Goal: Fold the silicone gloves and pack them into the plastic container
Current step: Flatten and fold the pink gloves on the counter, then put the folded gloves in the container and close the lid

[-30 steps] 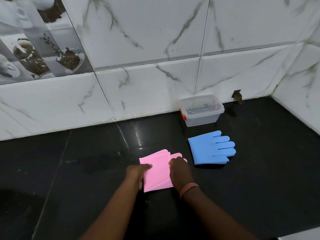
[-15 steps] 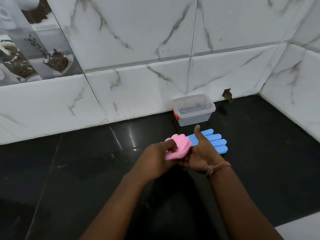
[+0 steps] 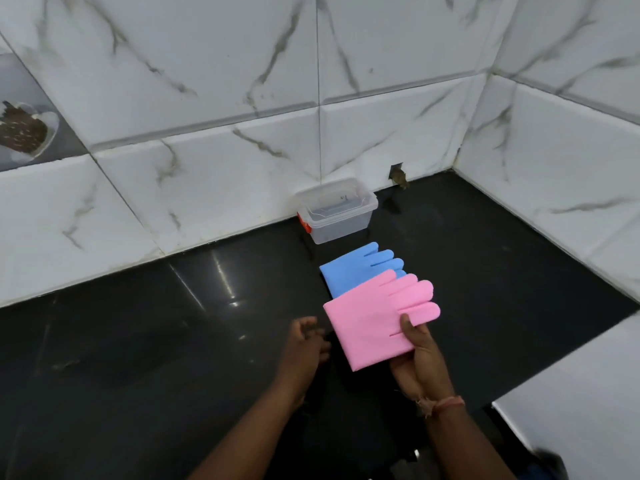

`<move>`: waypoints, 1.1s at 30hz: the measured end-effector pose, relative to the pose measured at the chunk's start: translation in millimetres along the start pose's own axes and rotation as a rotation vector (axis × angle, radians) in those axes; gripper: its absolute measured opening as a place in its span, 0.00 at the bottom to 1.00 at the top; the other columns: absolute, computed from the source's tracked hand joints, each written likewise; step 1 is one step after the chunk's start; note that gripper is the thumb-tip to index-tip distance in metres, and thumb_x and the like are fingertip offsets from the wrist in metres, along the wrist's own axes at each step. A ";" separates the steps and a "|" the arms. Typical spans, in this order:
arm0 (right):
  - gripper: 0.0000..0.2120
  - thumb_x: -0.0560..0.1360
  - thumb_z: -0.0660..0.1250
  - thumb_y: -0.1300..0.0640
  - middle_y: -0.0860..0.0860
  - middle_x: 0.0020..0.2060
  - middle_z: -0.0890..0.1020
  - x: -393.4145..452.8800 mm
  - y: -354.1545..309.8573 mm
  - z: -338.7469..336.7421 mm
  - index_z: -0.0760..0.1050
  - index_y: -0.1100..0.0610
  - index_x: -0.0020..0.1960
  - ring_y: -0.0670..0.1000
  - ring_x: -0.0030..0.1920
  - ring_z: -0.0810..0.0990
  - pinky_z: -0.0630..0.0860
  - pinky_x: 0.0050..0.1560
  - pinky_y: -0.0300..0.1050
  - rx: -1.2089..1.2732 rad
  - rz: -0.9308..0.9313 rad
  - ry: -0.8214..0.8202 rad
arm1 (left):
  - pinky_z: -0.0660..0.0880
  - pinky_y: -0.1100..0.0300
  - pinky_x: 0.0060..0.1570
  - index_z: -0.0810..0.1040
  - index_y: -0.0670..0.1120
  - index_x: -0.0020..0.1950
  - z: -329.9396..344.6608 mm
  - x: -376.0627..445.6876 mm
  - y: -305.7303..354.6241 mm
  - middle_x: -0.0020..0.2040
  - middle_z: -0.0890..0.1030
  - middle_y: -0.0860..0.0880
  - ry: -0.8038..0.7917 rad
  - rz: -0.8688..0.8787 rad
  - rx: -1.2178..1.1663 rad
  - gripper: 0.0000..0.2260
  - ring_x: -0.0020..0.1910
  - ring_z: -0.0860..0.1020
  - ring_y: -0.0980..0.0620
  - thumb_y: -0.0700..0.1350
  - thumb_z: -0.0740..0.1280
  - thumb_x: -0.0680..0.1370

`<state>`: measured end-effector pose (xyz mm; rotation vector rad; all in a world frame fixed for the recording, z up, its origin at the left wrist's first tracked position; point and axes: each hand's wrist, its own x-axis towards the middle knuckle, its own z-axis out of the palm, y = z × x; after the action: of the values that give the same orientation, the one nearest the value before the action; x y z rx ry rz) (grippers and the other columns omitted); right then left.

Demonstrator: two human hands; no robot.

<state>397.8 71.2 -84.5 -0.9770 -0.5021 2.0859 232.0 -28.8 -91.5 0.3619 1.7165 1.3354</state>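
Where the glossy black desk [image 3: 173, 341] runs back to a corner, white marble-veined wall tiles [image 3: 207, 81] close it on the far side and on the right, and a picture tile [image 3: 24, 129] of a dish with a dark filling sits at the left edge. Overhead light glints off the dark stone near the middle. A small ragged hole [image 3: 397, 174] breaks the tiling low on the far wall. Just left of it the clear plastic container [image 3: 337, 211], with an orange latch on its left end, stands against the wall; whether a lid covers it cannot be told. In front of it the blue glove [image 3: 349, 271] lies flat on the desk. The pink glove [image 3: 374, 317] overlaps the blue one's near edge from this view and hides part of it. The right hand [image 3: 420, 362] holds the pink glove, thumb pressed on top, fingers beneath. The left hand [image 3: 304, 344] hovers just beside it with loosely curled fingers, holding nothing. A pale surface [image 3: 571, 393] cuts in at lower right.
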 end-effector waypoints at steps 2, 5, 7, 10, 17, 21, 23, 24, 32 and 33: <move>0.22 0.77 0.67 0.55 0.57 0.63 0.82 -4.4 5.3 -10.6 0.72 0.54 0.70 0.59 0.64 0.78 0.74 0.63 0.63 0.019 0.008 0.055 | 0.80 0.53 0.48 0.79 0.47 0.58 13.0 -2.8 1.1 0.57 0.84 0.44 -0.111 -0.252 -0.113 0.08 0.52 0.83 0.47 0.48 0.66 0.83; 0.22 0.76 0.68 0.56 0.57 0.62 0.82 -7.0 10.0 -19.9 0.72 0.54 0.70 0.60 0.62 0.79 0.77 0.58 0.61 -0.027 -0.013 0.149 | 0.81 0.56 0.43 0.81 0.42 0.59 25.6 9.0 -6.5 0.52 0.87 0.44 -0.139 -0.305 -0.156 0.12 0.49 0.86 0.48 0.49 0.70 0.81; 0.19 0.77 0.68 0.60 0.58 0.60 0.83 -3.8 10.0 -25.5 0.74 0.57 0.68 0.59 0.60 0.80 0.78 0.56 0.59 -0.109 -0.027 0.228 | 0.81 0.56 0.39 0.78 0.40 0.59 31.7 19.0 -11.9 0.53 0.86 0.43 -0.094 -0.312 -0.140 0.10 0.47 0.86 0.47 0.43 0.71 0.81; 0.16 0.77 0.71 0.58 0.58 0.58 0.83 1.5 -2.7 -28.1 0.76 0.58 0.63 0.59 0.56 0.82 0.80 0.55 0.59 -0.445 0.019 0.341 | 0.82 0.53 0.37 0.76 0.38 0.56 38.9 26.9 -15.7 0.55 0.85 0.39 -0.045 -0.308 -0.080 0.09 0.49 0.85 0.43 0.38 0.73 0.79; 0.28 0.72 0.70 0.37 0.60 0.44 0.83 -12.3 -51.1 -13.7 0.74 0.59 0.58 0.57 0.38 0.83 0.82 0.38 0.48 -1.381 0.403 0.225 | 0.84 0.42 0.49 0.76 0.46 0.43 29.6 36.1 -7.4 0.47 0.84 0.42 0.080 -0.088 0.442 0.07 0.47 0.84 0.40 0.46 0.73 0.72; 0.27 0.76 0.63 0.36 0.58 0.48 0.85 11.6 -72.9 -3.6 0.79 0.60 0.56 0.57 0.47 0.84 0.80 0.54 0.50 -1.752 0.248 0.312 | 0.85 0.43 0.46 0.75 0.49 0.40 21.1 41.0 0.0 0.41 0.84 0.43 0.104 -0.050 0.512 0.11 0.42 0.86 0.39 0.49 0.76 0.71; 0.25 0.78 0.61 0.37 0.57 0.52 0.84 24.2 -79.8 10.1 0.80 0.59 0.53 0.57 0.51 0.83 0.78 0.54 0.50 -1.817 0.114 0.356 | 0.85 0.43 0.44 0.76 0.44 0.38 19.9 38.6 6.0 0.36 0.84 0.41 0.103 -0.109 0.496 0.12 0.36 0.86 0.40 0.46 0.76 0.73; 0.22 0.78 0.61 0.39 0.57 0.51 0.84 30.2 -81.8 17.5 0.80 0.58 0.50 0.57 0.50 0.82 0.77 0.52 0.49 -1.826 0.029 0.374 | 0.86 0.46 0.42 0.76 0.44 0.37 19.3 38.5 9.8 0.35 0.85 0.40 0.102 -0.132 0.511 0.13 0.34 0.85 0.42 0.47 0.76 0.74; 0.22 0.79 0.63 0.45 0.60 0.58 0.81 100.1 -37.8 104.8 0.77 0.63 0.60 0.60 0.60 0.79 0.72 0.58 0.49 -1.656 -0.230 0.116 | 0.83 0.42 0.42 0.79 0.46 0.33 30.2 96.5 67.5 0.31 0.83 0.45 0.190 0.033 0.432 0.12 0.30 0.78 0.47 0.53 0.71 0.70; 0.20 0.79 0.63 0.45 0.60 0.55 0.82 108.9 -32.4 114.4 0.77 0.62 0.58 0.60 0.58 0.80 0.73 0.56 0.48 -1.618 -0.240 0.079 | 0.83 0.41 0.43 0.79 0.46 0.34 34.1 102.2 79.1 0.33 0.83 0.44 0.188 0.047 0.404 0.10 0.31 0.79 0.47 0.50 0.70 0.71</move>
<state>279.2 172.7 -44.4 -1.6314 -2.2509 1.0838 180.2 92.5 -69.8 0.5196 2.1521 1.0760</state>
